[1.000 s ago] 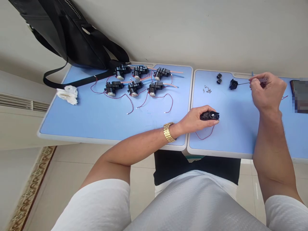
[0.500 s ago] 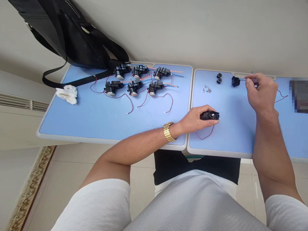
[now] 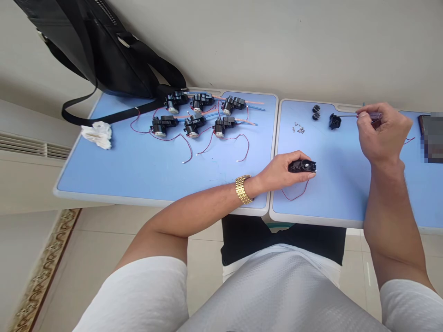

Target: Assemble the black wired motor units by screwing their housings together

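Note:
My left hand is closed around a black motor housing low over the right table, a thin red wire trailing beneath it. A round pale part shows on the housing's top. Between thumb and fingers, my right hand grips a screwdriver with a clear purplish handle. Its shaft points left towards a small black plastic part; whether the tip touches that part I cannot tell. Left of it are two small black cylindrical parts and a scatter of tiny screws.
Several black motor assemblies with red, orange and blue leads lie in two rows on the left table. A black bag and a crumpled tissue are at the far left. A dark blurred object lies far right.
My right hand has moved slightly right with the screwdriver, baring more of its shaft. The small black part has shifted a little left and turned. My left hand stays put.

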`<state>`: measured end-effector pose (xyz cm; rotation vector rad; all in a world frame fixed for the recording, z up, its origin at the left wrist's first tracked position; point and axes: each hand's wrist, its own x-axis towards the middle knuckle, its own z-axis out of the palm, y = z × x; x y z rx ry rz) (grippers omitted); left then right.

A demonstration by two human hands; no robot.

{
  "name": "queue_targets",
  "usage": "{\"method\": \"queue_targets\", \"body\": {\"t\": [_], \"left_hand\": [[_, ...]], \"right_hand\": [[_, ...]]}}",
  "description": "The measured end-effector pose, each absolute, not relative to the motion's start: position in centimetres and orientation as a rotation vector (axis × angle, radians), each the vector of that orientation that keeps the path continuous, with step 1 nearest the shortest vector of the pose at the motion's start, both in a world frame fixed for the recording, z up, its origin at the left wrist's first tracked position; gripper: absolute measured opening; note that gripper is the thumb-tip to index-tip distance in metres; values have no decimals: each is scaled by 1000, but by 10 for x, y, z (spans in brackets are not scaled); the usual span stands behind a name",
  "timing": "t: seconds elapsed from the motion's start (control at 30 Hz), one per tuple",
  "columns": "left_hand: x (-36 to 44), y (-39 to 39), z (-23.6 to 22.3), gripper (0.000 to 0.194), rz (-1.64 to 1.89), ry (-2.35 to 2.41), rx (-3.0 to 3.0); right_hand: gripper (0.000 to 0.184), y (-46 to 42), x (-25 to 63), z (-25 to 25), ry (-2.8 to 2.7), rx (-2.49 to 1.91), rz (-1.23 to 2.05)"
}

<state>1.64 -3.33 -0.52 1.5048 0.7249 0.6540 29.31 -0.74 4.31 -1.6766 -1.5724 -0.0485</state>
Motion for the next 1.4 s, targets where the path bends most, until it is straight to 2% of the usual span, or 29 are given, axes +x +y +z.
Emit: {"method": "queue_targets", "body": {"t": [0.53, 0.83, 1.4], "left_hand": [[17, -33, -7, 46, 653, 726, 1507], [17, -33, -8, 48, 652, 720, 1504], [17, -33, -7, 46, 661, 729, 1532]], "right_hand": [[10, -4, 302, 43, -1519, -1988, -128], [19, 0, 308, 46, -1367, -1953, -233], [16, -4, 297, 42, -1585, -1858, -5]]}}
